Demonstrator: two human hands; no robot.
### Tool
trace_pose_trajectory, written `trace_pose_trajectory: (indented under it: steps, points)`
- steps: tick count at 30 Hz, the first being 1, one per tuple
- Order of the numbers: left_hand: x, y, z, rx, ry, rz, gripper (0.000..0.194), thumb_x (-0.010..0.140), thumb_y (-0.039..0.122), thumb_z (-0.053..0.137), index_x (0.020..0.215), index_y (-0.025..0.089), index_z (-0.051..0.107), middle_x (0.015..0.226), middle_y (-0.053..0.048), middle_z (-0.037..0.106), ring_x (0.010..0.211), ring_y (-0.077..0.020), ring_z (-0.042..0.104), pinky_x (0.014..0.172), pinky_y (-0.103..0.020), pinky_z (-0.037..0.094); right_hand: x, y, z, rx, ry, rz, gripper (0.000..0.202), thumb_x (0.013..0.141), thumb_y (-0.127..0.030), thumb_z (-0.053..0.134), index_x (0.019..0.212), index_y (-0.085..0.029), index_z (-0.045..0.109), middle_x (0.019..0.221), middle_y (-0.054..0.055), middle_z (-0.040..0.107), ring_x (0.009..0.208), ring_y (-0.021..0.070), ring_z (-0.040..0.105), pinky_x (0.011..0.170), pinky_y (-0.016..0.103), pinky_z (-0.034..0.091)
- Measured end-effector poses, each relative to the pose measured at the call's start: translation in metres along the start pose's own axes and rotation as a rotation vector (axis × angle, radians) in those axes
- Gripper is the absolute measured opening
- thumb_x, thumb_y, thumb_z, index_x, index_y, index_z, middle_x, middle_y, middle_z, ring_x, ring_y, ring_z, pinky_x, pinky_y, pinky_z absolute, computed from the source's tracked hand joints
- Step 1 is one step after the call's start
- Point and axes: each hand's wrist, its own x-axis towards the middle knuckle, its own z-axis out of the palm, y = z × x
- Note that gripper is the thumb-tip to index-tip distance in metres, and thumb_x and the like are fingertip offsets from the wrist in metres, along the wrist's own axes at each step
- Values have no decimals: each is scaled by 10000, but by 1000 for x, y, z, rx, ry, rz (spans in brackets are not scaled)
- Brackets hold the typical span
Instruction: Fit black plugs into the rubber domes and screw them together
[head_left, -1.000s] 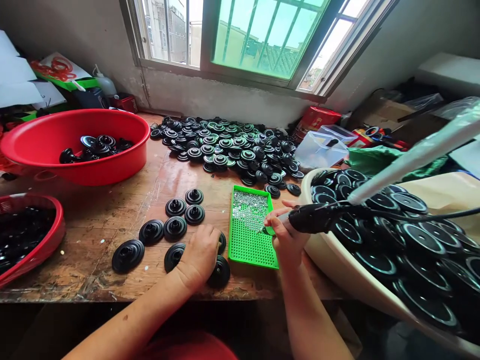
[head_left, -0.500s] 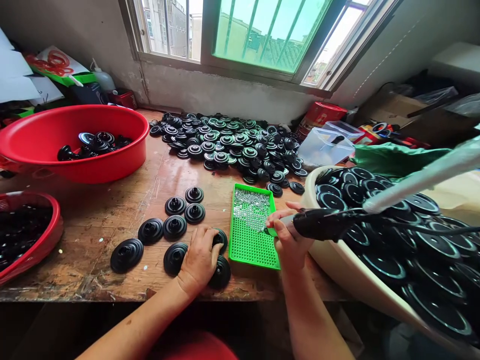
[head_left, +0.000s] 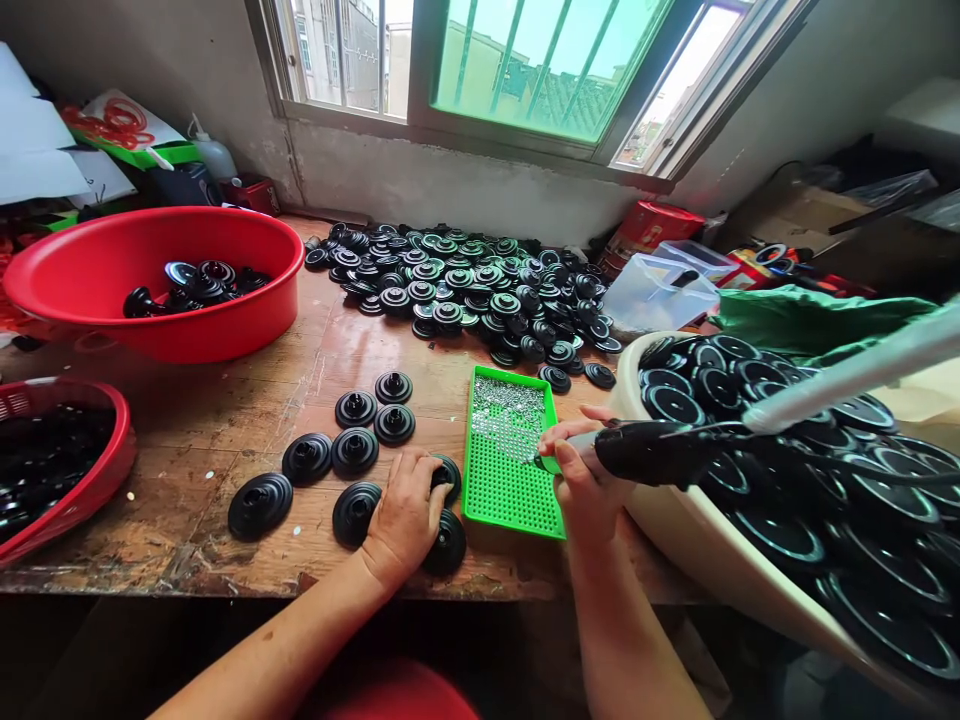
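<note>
My left hand [head_left: 405,505] is closed with its fingertips at the edge of a black stepped disc [head_left: 447,480]; part of that disc is hidden by the fingers. Several more black discs [head_left: 355,452] lie around it on the wooden table [head_left: 195,450], hubs up. My right hand [head_left: 585,480] is wrapped round a powered screwdriver [head_left: 637,450], whose tip is over the green tray [head_left: 514,510]. Small silvery screws [head_left: 510,395] fill the far part of this perforated tray, and some sit in its holes.
A heap of black discs [head_left: 465,280] lies below the window. Red basins [head_left: 277,310] with black parts stand at the left. A cream tub [head_left: 675,520] of larger discs is at the right, beside a clear box [head_left: 652,295].
The whole view has shifted slightly to the right in the frame. Against the table, both hands, the discs and the screwdriver have hardly moved.
</note>
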Motion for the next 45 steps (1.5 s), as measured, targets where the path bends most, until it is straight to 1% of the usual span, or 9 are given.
trace_pose_trajectory:
  steps: [4, 10, 16, 23, 32, 36, 38, 41, 45]
  points:
    - [1, -1, 1, -21, -11, -12, 196, 917, 111, 600, 1086, 206, 570, 1086, -79, 589, 1042, -258, 588, 947, -464, 538, 0, 0, 0, -13, 8, -2, 314, 810, -267, 725, 1071, -240, 553, 707, -65, 632, 584, 137, 596, 638, 331, 523]
    - [3, 1, 2, -66, -35, -36, 219, 895, 82, 604, 1073, 204, 570, 1076, -72, 578, 1044, -255, 580, 952, -464, 536, 1, -3, 2, -33, -4, 4, 294, 799, -282, 724, 1032, -233, 552, 681, -60, 617, 576, 139, 591, 608, 322, 521]
    - [3, 3, 2, -82, -23, -54, 208, 889, 78, 597, 1058, 198, 588, 1077, -75, 579, 1050, -254, 581, 954, -463, 536, 0, -5, 3, -27, 11, -1, 396, 795, -281, 719, 1138, -242, 524, 693, -67, 628, 582, 143, 595, 628, 334, 529]
    - [1, 4, 3, -63, 2, -43, 218, 890, 78, 592, 1066, 208, 593, 1114, -85, 575, 1085, -266, 577, 967, -478, 527, -1, -4, 3, -13, -20, -26, 361, 814, -260, 717, 1131, -258, 544, 714, -62, 638, 608, 153, 595, 663, 353, 524]
    - [2, 5, 4, -68, 17, -34, 232, 881, 64, 599, 1071, 196, 596, 1103, -92, 597, 1073, -268, 569, 955, -473, 521, -1, -6, 5, -2, -20, -24, 358, 810, -235, 717, 1122, -251, 542, 705, -66, 646, 600, 146, 602, 634, 330, 522]
    - [3, 5, 5, -81, 23, -31, 216, 887, 95, 631, 1076, 194, 596, 1101, -90, 596, 1070, -267, 564, 951, -467, 517, 0, -5, 4, -7, -14, -29, 360, 813, -251, 716, 1128, -241, 543, 700, -62, 646, 601, 147, 594, 638, 337, 524]
    - [3, 4, 5, -85, 21, -29, 197, 892, 103, 636, 1062, 196, 600, 1090, -84, 599, 1059, -261, 564, 944, -458, 518, 1, -10, 5, 11, -17, -45, 366, 816, -238, 717, 1141, -243, 548, 700, -60, 647, 598, 149, 595, 641, 343, 523]
    - [4, 4, 5, -83, 18, -26, 181, 890, 99, 636, 1033, 202, 596, 1067, -73, 603, 1038, -256, 560, 945, -463, 514, 3, -27, 11, 88, -38, -56, 375, 817, -232, 725, 1156, -252, 566, 711, -50, 642, 612, 163, 594, 636, 355, 512]
    - [5, 3, 6, -97, 6, -22, 171, 879, 100, 644, 1003, 199, 580, 1050, -75, 602, 1029, -260, 559, 941, -474, 515, -1, -56, 33, 261, -137, -56, 385, 849, -306, 729, 1203, -264, 586, 704, -33, 625, 610, 181, 573, 615, 370, 489]
